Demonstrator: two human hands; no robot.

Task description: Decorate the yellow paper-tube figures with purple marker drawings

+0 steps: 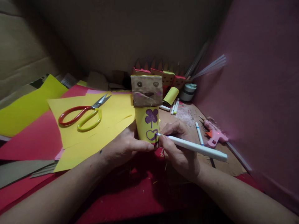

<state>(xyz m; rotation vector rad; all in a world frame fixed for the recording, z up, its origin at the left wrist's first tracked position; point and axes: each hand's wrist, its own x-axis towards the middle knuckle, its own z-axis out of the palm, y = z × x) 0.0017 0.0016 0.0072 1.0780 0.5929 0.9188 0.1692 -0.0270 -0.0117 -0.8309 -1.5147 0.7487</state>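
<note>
My left hand [130, 140] is closed around the lower part of a yellow paper tube puppet [142, 124], its thumb across the base. The puppet stands upright, topped by a brown cardboard head [146, 90] with drawn eyes and a mouth. On its yellow front are a purple filled flower with a stem and, beneath it, a heart-shaped purple outline [151, 134]. My right hand [178, 146] grips a white marker pen [198, 147], whose purple tip touches the right side of the heart outline.
Scissors [91, 109] with red and yellow handles lie on yellow paper [116, 109] at left. A pink glue gun [216, 135] and another marker [199, 133] lie at right. Behind are a yellow paper roll [171, 95], a lidded jar [188, 92] and cardboard pieces with pointed tops [168, 77].
</note>
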